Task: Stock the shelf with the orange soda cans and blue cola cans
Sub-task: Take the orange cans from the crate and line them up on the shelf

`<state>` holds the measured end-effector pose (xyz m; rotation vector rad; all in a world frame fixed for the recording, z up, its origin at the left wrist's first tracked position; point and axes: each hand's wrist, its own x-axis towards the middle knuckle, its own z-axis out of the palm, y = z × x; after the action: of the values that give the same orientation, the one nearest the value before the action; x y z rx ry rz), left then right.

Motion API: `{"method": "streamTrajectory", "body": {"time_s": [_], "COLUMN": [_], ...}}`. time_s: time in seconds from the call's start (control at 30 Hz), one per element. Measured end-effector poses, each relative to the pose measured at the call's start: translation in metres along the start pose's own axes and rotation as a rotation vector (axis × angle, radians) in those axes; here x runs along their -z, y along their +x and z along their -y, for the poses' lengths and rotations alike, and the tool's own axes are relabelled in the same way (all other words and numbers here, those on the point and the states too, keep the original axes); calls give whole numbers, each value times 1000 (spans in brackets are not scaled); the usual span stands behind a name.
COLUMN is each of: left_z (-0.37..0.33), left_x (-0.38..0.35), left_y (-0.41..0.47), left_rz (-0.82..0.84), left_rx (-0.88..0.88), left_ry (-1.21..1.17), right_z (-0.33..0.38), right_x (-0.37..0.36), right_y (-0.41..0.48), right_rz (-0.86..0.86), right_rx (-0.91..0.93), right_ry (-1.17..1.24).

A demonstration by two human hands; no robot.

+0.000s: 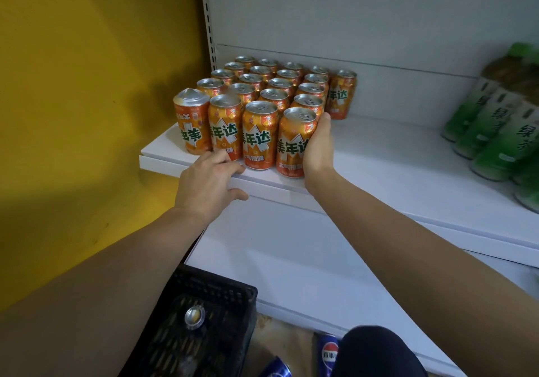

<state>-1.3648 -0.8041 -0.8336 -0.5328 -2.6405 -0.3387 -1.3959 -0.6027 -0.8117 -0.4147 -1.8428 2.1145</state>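
Several orange soda cans stand in rows on the left end of the white shelf. My right hand lies flat against the right side of the front-right orange can, fingers straight. My left hand rests on the shelf's front edge below the front row, fingers loosely bent, holding nothing. The front-left can stands upside down. One lone orange can stands apart at the right rear. Two blue cola cans lie on the floor at the bottom.
A black plastic crate sits below the shelf with one can inside. Green tea bottles occupy the shelf's right end. A yellow wall stands to the left. A lower white shelf runs beneath.
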Motion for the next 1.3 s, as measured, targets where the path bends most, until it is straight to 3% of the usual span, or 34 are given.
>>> {"method": "streamTrajectory", "body": {"time_s": [0.4,0.57,0.83,1.0,1.3], "left_z": [-3,-4,-4,23,86], "left_x": [4,23,76,96,99], "left_y": [-3,-23,-77,-139,-259], "left_rz": [49,136,-72,-119,-98], "left_rx": [-11,-17,-45,30,253], "left_ry": [-6,-140,-410,-444,-279], "right_z": [6,10,-25,-41,-81], "right_x": [7,19,18,-4,-58], "right_y": [-21,-70,-158,-195,-256], "right_rz": [-101,-81,91,224,581], "right_rx": [18,145,518,538,530], "right_ry": [-46,-117,-327,-373,-531]}}
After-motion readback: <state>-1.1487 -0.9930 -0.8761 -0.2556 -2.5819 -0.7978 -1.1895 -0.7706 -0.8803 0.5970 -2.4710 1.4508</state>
